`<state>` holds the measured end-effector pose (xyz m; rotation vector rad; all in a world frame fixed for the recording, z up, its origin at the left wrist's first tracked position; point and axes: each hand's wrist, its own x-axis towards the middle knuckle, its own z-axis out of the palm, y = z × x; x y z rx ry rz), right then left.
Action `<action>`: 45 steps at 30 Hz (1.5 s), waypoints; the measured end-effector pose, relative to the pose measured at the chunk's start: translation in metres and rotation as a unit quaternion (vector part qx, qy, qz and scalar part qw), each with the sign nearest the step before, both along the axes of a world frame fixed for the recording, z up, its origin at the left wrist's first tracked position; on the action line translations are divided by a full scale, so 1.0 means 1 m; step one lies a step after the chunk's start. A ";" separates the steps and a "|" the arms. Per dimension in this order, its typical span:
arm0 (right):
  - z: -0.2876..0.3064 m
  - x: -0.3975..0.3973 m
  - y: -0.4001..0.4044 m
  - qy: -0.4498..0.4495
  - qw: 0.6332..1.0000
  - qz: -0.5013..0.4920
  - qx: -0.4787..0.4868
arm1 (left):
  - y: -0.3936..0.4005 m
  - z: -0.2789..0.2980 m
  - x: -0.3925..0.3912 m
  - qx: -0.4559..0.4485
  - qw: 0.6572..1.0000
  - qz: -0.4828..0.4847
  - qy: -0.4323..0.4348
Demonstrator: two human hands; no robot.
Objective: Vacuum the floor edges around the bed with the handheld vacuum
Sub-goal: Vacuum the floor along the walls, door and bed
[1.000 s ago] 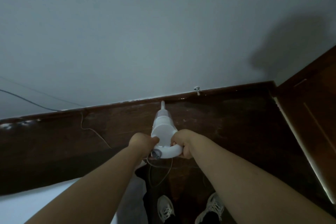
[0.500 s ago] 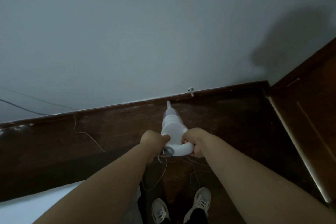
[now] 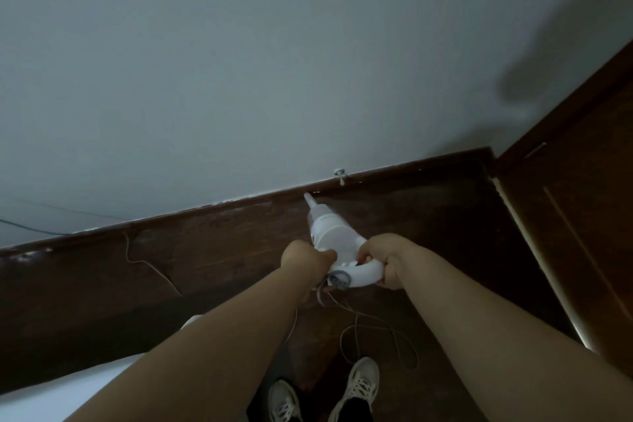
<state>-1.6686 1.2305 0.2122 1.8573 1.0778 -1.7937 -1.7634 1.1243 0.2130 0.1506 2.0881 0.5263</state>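
Note:
I hold a white handheld vacuum over the dark wooden floor. Its thin nozzle points at the dark baseboard where floor meets grey wall. My right hand grips the curved white handle at the rear. My left hand grips the vacuum's back end on the left, fingers curled. A thin cord trails from the vacuum and loops on the floor. The white edge of the bed shows at the lower left.
A dark wooden door or cabinet panel stands at the right. A small metal fitting sticks out of the wall above the baseboard. Another thin wire runs over the floor at left. My two white shoes are below.
The vacuum and both hands have shifted to the right along the baseboard, toward the metal fitting. My feet stepped right too, and the cord now loops on the floor.

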 end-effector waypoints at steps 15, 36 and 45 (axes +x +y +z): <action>0.001 0.032 0.039 -0.020 1.000 -0.007 0.005 | 0.044 -0.007 0.027 -0.044 0.995 -0.092 0.008; 0.015 -0.111 -0.091 -0.007 1.000 -0.004 -0.021 | -0.075 -0.012 -0.125 0.003 0.998 -0.021 -0.067; 0.034 -0.178 -0.154 -0.011 0.999 0.043 -0.029 | -0.150 -0.001 -0.183 0.004 0.998 0.016 -0.068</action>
